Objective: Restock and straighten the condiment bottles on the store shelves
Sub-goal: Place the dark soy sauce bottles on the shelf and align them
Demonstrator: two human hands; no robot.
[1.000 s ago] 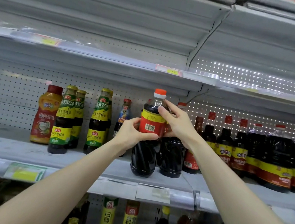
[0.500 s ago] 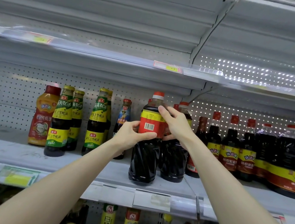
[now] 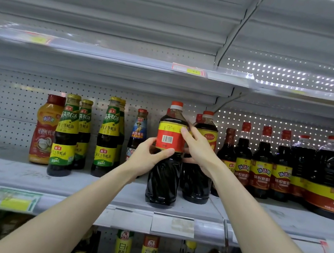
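Forearms of yours rise from the bottom edge, crossing the price rail (image 3: 172, 223) at the shelf front. Your left hand (image 3: 148, 157) grips the dark bottle (image 3: 164, 171), thumb laid across its front just under the red label and fingers wrapped round its left side. Your right hand (image 3: 198, 150) holds the bottle's right side, fingers curved against the label with the index tip on its upper corner.

The bottle stands upright on the middle shelf (image 3: 72, 182) near the front edge, barcode facing you. A matching bottle (image 3: 198, 184) stands just behind and to its right. Further back, green-labelled bottles (image 3: 65, 135) and an orange bottle (image 3: 45, 129) stand to the left, and a row of dark bottles (image 3: 261, 164) runs to the right, against the pegboard wall (image 3: 8, 108).
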